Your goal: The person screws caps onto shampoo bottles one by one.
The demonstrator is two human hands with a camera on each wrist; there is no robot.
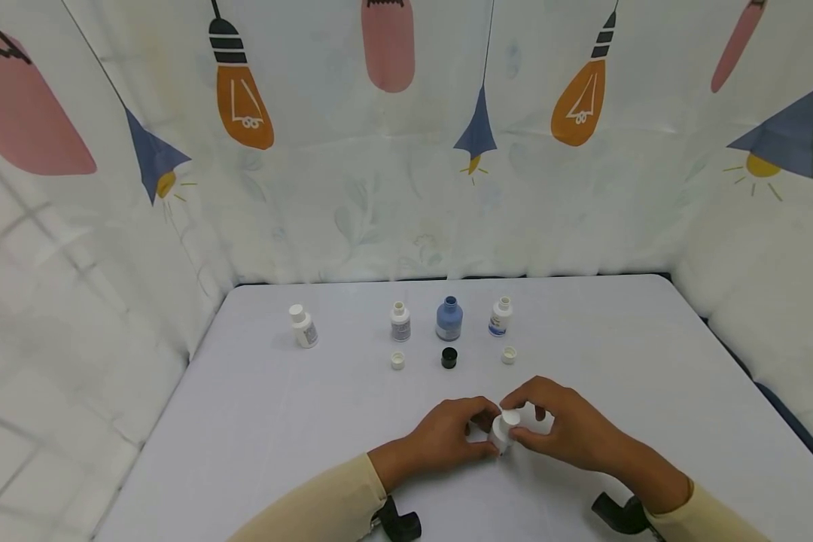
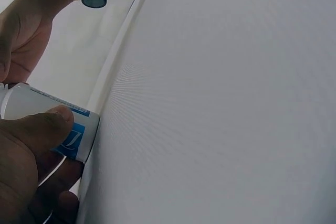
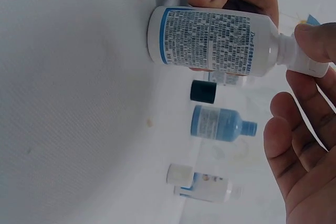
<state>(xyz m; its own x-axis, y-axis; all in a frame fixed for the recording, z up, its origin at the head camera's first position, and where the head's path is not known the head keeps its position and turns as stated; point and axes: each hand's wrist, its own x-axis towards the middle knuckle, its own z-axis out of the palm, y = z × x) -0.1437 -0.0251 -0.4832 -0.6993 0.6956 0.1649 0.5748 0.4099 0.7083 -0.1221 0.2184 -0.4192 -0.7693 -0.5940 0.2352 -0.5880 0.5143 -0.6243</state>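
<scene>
A small white bottle (image 3: pixel 210 40) with a printed, blue-banded label stands near the front of the table. My left hand (image 1: pixel 447 435) grips its body from the left, thumb on the label side in the left wrist view. From the right, my right hand (image 1: pixel 572 427) pinches the white cap (image 1: pixel 511 417) at the bottle's top between thumb and forefinger. Its other fingers stay off the bottle. In the right wrist view the cap sits over the neck, with part of the neck showing below it.
Behind the hands stand two uncapped white bottles (image 1: pixel 401 324) (image 1: pixel 500 318) and an uncapped blue bottle (image 1: pixel 449 322). Before them lie two white caps (image 1: pixel 397 361) (image 1: pixel 509 355) and a black cap (image 1: pixel 449 358). A capped white bottle (image 1: pixel 305 330) stands farther left on the white table (image 1: pixel 278 421).
</scene>
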